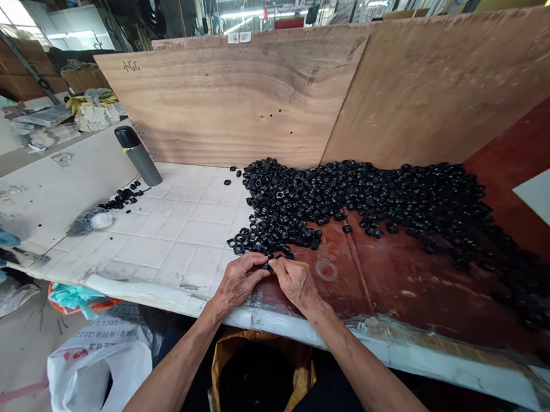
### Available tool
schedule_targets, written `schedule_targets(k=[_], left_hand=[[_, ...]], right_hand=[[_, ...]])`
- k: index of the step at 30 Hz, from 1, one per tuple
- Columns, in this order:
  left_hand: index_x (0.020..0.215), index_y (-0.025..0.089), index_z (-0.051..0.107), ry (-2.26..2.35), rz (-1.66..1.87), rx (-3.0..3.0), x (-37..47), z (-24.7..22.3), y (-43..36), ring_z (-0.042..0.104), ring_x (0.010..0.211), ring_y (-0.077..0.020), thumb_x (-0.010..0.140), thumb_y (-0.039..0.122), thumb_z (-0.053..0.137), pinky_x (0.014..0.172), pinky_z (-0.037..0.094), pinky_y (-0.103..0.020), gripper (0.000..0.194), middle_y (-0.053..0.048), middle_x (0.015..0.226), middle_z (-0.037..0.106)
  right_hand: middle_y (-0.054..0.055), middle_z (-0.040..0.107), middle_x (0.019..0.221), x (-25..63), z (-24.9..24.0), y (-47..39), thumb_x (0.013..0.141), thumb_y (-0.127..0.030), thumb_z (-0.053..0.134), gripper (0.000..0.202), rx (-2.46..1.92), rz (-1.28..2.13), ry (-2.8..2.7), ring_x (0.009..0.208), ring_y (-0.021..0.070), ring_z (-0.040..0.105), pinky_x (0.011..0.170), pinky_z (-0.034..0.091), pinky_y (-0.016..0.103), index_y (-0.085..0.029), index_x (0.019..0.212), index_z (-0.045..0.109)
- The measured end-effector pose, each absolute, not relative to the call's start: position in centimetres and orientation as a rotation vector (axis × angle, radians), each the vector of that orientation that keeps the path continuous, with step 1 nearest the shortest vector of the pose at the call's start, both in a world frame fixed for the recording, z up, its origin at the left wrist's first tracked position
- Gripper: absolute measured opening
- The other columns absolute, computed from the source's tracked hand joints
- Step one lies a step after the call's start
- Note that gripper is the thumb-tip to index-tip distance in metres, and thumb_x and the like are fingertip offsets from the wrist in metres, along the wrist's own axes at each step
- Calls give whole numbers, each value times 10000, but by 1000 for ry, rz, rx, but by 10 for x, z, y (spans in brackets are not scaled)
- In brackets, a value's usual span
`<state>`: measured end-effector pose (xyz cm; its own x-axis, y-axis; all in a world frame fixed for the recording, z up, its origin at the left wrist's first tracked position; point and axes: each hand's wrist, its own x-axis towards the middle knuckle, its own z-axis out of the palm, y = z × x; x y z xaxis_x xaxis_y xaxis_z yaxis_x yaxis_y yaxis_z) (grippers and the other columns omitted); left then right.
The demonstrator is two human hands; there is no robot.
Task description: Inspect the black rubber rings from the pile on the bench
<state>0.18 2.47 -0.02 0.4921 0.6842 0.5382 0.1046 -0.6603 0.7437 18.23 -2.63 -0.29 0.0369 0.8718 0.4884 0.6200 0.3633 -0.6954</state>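
My left hand (242,277) and my right hand (294,280) meet near the table's front edge, fingertips almost touching. A small black ring-shaped part (266,266) is pinched between the thumb and fingers of my left hand. My right hand is closed, its thumb and forefinger at the same part; its other fingers are curled under. Just beyond the fingertips lies the near edge of a large pile of similar black parts (298,198), with a few loose ones beside my knuckles.
Wooden boards (247,100) wall off the back of the table. A dark grey bottle (142,158) and a clear bag (88,222) stand left on the white tiled surface (185,219). Below the edge, an open yellowish sack (305,375) holds dark contents. A white sack (74,387) sits at left.
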Motion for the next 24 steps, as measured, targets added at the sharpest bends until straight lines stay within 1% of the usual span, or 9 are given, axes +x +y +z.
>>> schedule_targets(k=[3,5,6,8,11,13,15,17,24], left_hand=[[1153,209,721,693,1125,2070,2,3,24,717,1042,-203,940,282,689,934,598,-363,227,-86,1113,747],[1155,208,718,723,1128,2070,1,3,24,719,1024,-198,946,281,681,916,601,-353,225,-85,1102,745],[1157,207,717,729,1131,2075,1,3,24,719,1024,-198,947,279,679,913,602,-351,226,-86,1100,745],[1163,206,715,728,1132,2091,1,2,24,717,1033,-200,947,277,679,925,599,-356,231,-86,1104,745],[1167,209,715,716,1123,2107,1,1,25,713,1042,-200,946,280,681,942,594,-364,235,-82,1103,746],[1160,207,716,710,1123,2108,2,1,25,712,1038,-198,945,286,682,942,594,-361,231,-81,1099,745],[1154,206,716,703,1116,2109,2,2,25,712,1030,-194,948,292,678,938,595,-357,226,-79,1094,743],[1156,208,715,709,1108,2114,3,2,25,711,1027,-194,949,293,676,936,596,-362,227,-79,1092,739],[1162,209,710,746,1131,2097,3,2,26,712,1001,-192,931,252,687,907,603,-360,236,-78,1074,727]], right_hand=[[4,642,664,182,2,-30,990,-344,552,212,-1300,425,-1606,564,149,601,572,465,234,-176,985,680],[23,685,752,182,3,-31,963,-313,571,232,-1241,452,-1622,620,162,636,611,501,244,-173,1119,670],[27,692,762,183,3,-31,960,-302,572,219,-1229,460,-1630,630,165,644,619,508,248,-178,1105,680],[13,674,687,183,0,-29,979,-294,549,184,-1242,488,-1626,586,159,637,593,502,244,-197,963,704],[1,641,608,183,-5,-26,1014,-307,501,305,-1274,523,-1609,530,146,621,567,497,236,-211,790,684],[10,662,649,182,-5,-25,1006,-323,526,268,-1282,551,-1586,550,149,640,570,513,235,-206,831,693],[25,694,729,181,-4,-26,968,-340,598,181,-1282,584,-1523,597,159,670,573,536,235,-196,925,697],[41,715,803,180,-1,-28,932,-333,645,160,-1271,598,-1458,639,169,692,583,559,240,-188,982,690],[87,728,995,184,12,-28,927,-241,633,135,-1181,528,-1479,895,214,707,753,600,309,-206,993,746]])
